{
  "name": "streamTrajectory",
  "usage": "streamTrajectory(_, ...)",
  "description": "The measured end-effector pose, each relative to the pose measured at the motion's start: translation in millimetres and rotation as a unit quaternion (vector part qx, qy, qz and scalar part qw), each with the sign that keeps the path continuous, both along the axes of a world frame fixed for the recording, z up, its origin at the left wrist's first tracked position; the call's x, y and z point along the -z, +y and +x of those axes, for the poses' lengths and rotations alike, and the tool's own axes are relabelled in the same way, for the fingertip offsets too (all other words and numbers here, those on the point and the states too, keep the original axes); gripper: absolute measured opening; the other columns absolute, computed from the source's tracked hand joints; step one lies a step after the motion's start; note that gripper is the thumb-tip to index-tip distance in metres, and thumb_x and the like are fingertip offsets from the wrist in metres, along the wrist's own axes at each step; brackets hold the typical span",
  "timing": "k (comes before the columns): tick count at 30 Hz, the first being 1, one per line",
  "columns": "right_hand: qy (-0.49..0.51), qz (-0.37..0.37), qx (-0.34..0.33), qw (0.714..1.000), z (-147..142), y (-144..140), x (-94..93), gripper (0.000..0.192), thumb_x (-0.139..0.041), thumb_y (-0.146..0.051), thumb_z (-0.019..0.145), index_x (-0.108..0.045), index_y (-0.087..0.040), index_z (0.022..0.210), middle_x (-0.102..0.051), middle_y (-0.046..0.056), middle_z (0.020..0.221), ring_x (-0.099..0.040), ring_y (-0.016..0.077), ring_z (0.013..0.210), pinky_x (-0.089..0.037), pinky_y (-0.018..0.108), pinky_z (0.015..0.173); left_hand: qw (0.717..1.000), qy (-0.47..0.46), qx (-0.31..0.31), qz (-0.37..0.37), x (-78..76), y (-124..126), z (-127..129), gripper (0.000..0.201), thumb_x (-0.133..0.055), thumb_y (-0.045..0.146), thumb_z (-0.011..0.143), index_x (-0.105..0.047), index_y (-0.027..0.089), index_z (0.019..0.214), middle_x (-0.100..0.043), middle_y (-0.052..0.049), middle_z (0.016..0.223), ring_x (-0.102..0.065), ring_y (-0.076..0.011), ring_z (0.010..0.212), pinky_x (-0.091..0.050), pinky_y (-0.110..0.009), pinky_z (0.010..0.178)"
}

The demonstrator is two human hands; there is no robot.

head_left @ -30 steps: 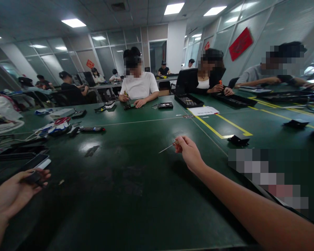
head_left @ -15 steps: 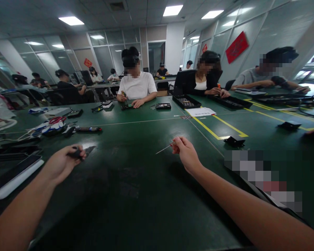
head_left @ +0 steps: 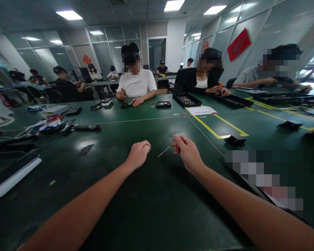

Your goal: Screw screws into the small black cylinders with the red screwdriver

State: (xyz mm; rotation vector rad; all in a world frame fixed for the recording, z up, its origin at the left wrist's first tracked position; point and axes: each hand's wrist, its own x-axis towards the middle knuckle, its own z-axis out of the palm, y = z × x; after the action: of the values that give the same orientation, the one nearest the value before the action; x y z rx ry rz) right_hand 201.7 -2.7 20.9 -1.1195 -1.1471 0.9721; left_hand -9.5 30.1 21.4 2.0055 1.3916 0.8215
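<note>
Over a wide dark-green worktable (head_left: 136, 209), seen from the head camera, two bare forearms reach forward from the bottom of the frame. The right hand (head_left: 188, 153) is raised just above the table, its thumb and fingertips pinched on the handle end of a thin precision screwdriver (head_left: 165, 150). The slim metal shaft points left and slightly down, toward the other hand, which suggests the tool is held ready for fine work rather than resting. The left hand (head_left: 138, 154) is curled into a closed fist just left of the screwdriver's tip, close to it but not touching. Whether the fist encloses something small cannot be told; nothing shows between the fingers.

At the left edge of the table lies a flat dark device on a white tray (head_left: 12, 176), well apart from both hands. Further back on the left sits a clutter of cables and tools (head_left: 52, 124). To the right, a small black part (head_left: 234, 140) lies near yellow floor-style tape lines (head_left: 219, 129) marked on the table.

Across the table, other people sit at their own work, among them a person in a white shirt (head_left: 137, 85).
</note>
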Motion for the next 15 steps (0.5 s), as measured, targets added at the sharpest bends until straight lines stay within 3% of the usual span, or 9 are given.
streamTrajectory(3,0.005,-0.002,0.001,1.0,-1,0,-0.7,0.04,-0.063,-0.06,0.087,-0.066,-0.021,0.081,-0.059,-0.001,0.065,-0.051,0.0125,0.055,-0.044,0.029,0.055,0.996,0.078,0.037,0.037,3.1,-7,12,0.025,-0.036,0.023,0.088,-0.058,0.021,0.077,-0.063,-0.005,0.084,-0.056,-0.0257,0.095,-0.027,-0.057,0.112)
streamTrajectory(6,0.008,-0.007,-0.003,1.0,-1,0,0.0,0.04,-0.065,-0.061,0.085,-0.066,-0.021,0.08,-0.061,0.0,0.066,-0.052,0.0128,0.056,-0.044,0.029,0.056,0.991,0.109,0.057,0.057,5.7,-12,10,0.016,-0.043,0.022,0.087,-0.059,0.022,0.089,-0.065,-0.005,0.094,-0.056,-0.0274,0.102,-0.014,-0.065,0.118)
streamTrajectory(11,0.014,-0.008,-0.005,1.0,1,1,1.7,0.036,-0.069,-0.057,0.083,-0.065,-0.021,0.078,-0.062,0.0,0.069,-0.052,0.0128,0.058,-0.046,0.029,0.059,0.992,0.109,0.026,0.061,13.9,-10,2,0.029,-0.05,0.01,0.077,-0.055,0.022,0.103,-0.063,-0.008,0.101,-0.057,-0.0294,0.104,-0.026,-0.064,0.114)
streamTrajectory(15,0.033,-0.005,-0.018,0.999,1,1,2.0,0.03,-0.07,-0.05,0.084,-0.067,-0.02,0.084,-0.064,0.0,0.074,-0.054,0.0124,0.061,-0.047,0.03,0.062,0.995,0.072,0.005,0.066,17.5,-7,1,0.019,-0.048,0.014,0.088,-0.056,0.021,0.102,-0.064,-0.008,0.101,-0.058,-0.0286,0.101,-0.037,-0.057,0.107)
